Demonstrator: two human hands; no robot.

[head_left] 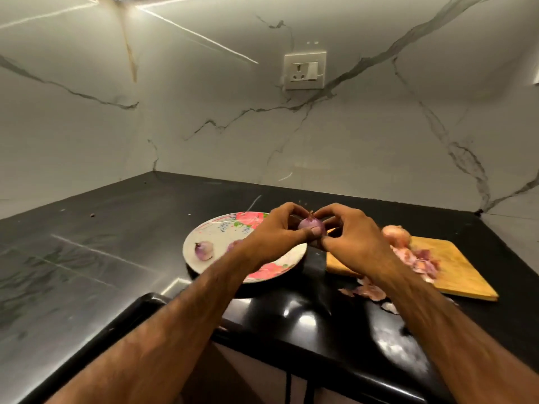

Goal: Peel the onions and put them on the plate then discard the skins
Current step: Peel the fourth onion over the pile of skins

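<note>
I am pinching a small onion (310, 224) with my left hand (277, 231) and right hand (347, 237), fingers curled round it.
The black counter (116, 228) is carrying a wooden board (455, 266), bearing an unpeeled onion (395, 233) and a heap of skins (420, 258), and a flowered plate (204, 228) holding a peeled onion (204, 250) and a second onion (234, 245) half hidden by my wrist; the small onion is hovering between plate and board.

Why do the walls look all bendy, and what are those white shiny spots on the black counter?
Head view: the wide lens bends the marble wall; the spots are glare on the glossy counter; the onion skins look blurred.
</note>
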